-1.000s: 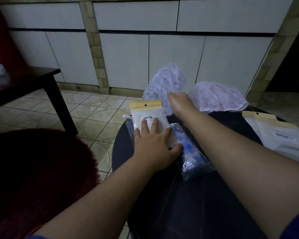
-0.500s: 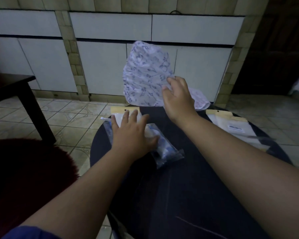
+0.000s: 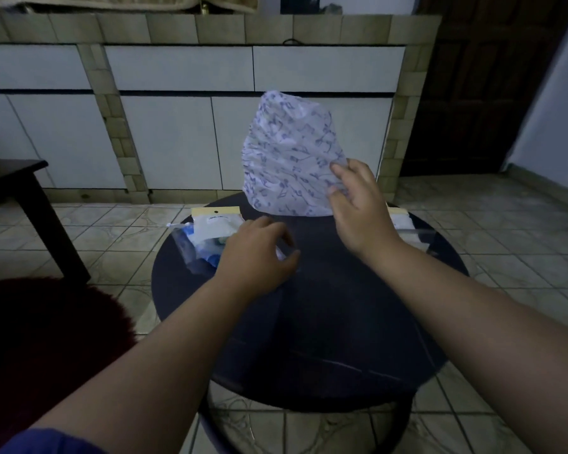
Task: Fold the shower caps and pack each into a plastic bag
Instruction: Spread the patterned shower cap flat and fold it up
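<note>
The right hand [image 3: 358, 208] holds a white shower cap [image 3: 291, 158] with a blue pattern, raised above the far edge of the round dark table [image 3: 325, 322]. The thumb and fingers pinch the cap's right-hand edge, and the cap stands up from the grip, puffed out, its lower edge hanging just over the table at about 12 o'clock.

The left hand [image 3: 256, 257] is over the table at about 10 o'clock, palm down, fingers loosely curled. Its fingertips are near the corner of a clear plastic bag [image 3: 191, 253] with blue inside, but the light is dim and it is hard to tell whether the hand touches or grips anything. Partly on top of that bag lies a white packet [image 3: 214, 224] with a yellow header strip and a hang hole, its top poking past the table's rim at about 11 o'clock.

At about 2 o'clock, mostly hidden behind the right wrist, lies a second packet [image 3: 404, 224] of the same kind with a yellow strip.

Beyond the table stand white cabinet doors [image 3: 177, 142] framed in tan tile. A dark side table [image 3: 10, 178] is at 9 o'clock on the tiled floor [image 3: 505, 240], and a dark red furry seat [image 3: 46, 339] is at 8 o'clock.
</note>
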